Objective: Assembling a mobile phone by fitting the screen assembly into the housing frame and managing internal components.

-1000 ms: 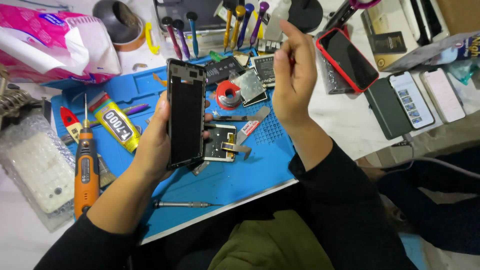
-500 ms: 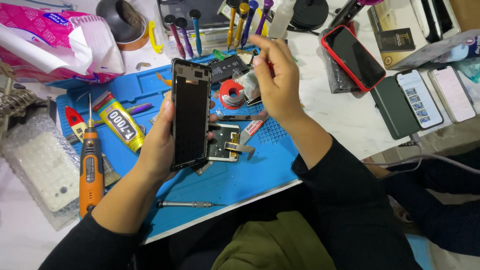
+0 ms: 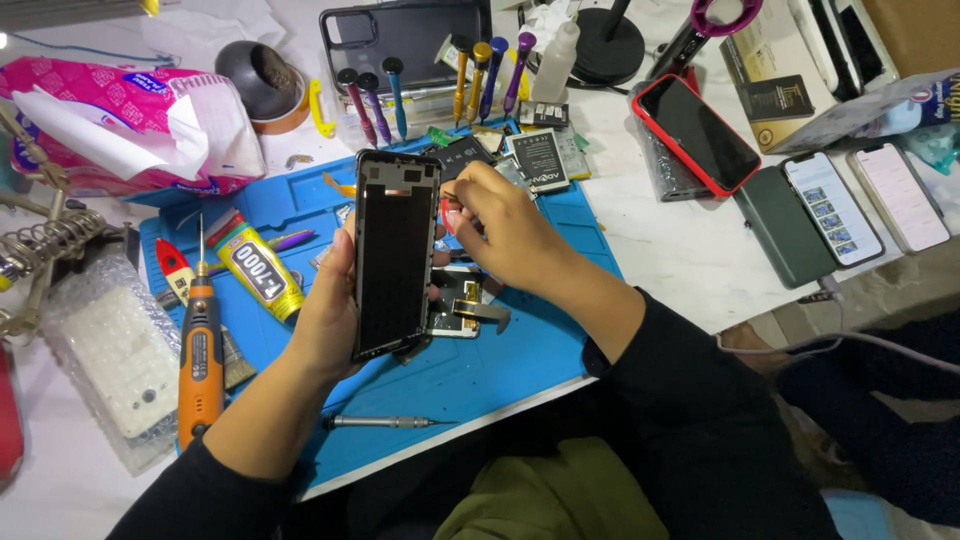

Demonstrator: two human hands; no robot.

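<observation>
Frame: a black phone frame (image 3: 393, 255), long and narrow, is standing nearly upright above the blue mat (image 3: 480, 375); cut-outs are showing along its top edge.
Left hand: the left hand (image 3: 335, 315) is gripping the frame's lower half from the left side, fingers closed around it.
Right hand: the right hand (image 3: 500, 235) is resting just right of the frame's upper edge, fingertips pinched together on something small and red.
Under the hands: a small circuit board (image 3: 462, 310) is lying on the mat.
Nearby: an orange screwdriver (image 3: 200, 350) is lying at the mat's left edge.

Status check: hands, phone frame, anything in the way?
Left hand grips phone frame upright. Right hand beside its right edge, pinching something small and red. Circuit board on blue mat beneath; nothing blocking.
</observation>
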